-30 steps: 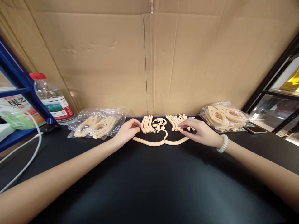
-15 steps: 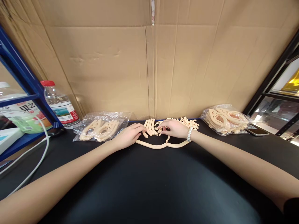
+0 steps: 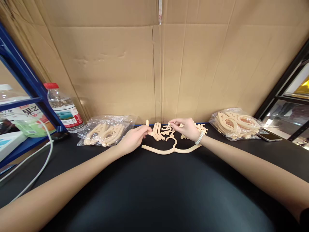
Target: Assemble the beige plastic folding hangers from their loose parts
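Observation:
My left hand (image 3: 134,138) pinches a beige curved hanger arm (image 3: 147,123), its upper end standing above the fingers. With thumb and fingertips my right hand (image 3: 187,129) grips a small beige piece (image 3: 170,124), mostly covered, its shape unclear. Nearest me lies a beige hanger (image 3: 159,151), two curved arms meeting at a hook (image 3: 174,141); my right wrist partly overlaps its right end. Between the hands are several loose hanger arms (image 3: 158,131) side by side and small hooks (image 3: 166,129). More small parts (image 3: 202,128) are heaped behind my right hand.
Clear bags of beige hanger parts lie left (image 3: 103,132) and right (image 3: 233,124) on the black table (image 3: 159,187). A phone (image 3: 269,135) is by the right bag. At left stand a water bottle (image 3: 65,109), a blue shelf (image 3: 36,100) and a white cable (image 3: 47,154). Cardboard (image 3: 116,71) walls the back.
My left hand has lifted a hanger arm from beside the row. The right hand has risen from the small parts, moved slightly right with a small piece, and uncovered the hanger's hook.

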Demonstrator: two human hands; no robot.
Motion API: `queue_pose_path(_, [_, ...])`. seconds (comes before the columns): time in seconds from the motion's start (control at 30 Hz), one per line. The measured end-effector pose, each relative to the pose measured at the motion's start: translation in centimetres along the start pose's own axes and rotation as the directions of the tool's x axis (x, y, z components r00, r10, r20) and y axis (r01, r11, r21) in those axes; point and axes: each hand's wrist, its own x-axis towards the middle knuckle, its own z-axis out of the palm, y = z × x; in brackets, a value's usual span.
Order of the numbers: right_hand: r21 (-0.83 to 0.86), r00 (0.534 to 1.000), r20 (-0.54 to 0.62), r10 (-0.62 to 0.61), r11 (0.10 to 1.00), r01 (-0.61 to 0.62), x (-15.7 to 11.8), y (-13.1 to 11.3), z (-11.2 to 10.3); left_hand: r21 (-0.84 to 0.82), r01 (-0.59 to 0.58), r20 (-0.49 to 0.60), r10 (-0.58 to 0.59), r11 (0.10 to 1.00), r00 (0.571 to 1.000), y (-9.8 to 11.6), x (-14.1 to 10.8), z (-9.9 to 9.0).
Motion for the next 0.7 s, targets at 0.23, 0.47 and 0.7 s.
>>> queue_pose_path(0.23, [0.328, 0.955, -0.193, 0.223, 0.932, -0.152, -2.4, -2.7, -1.7, -0.274, 0.017, -0.122, -0.052, 0.961, 0.991, 4.7, 0.2, 0.4])
queue_pose_path(0.47, [0.681, 0.832, 0.112, 0.543, 0.568, -0.462, -7.1, -5.3, -2.0, -0.57, 0.186, -0.058, -0.264, 0.801, 0.963, 7.5, -0.4, 2.2])
queue_pose_path(0.7, [0.753, 0.798, 0.192, 0.571, 0.436, -0.493, -8.4, -6.2, -1.5, -0.618, 0.233, -0.046, -0.33, 0.751, 0.943, 8.0, -1.1, 3.1])
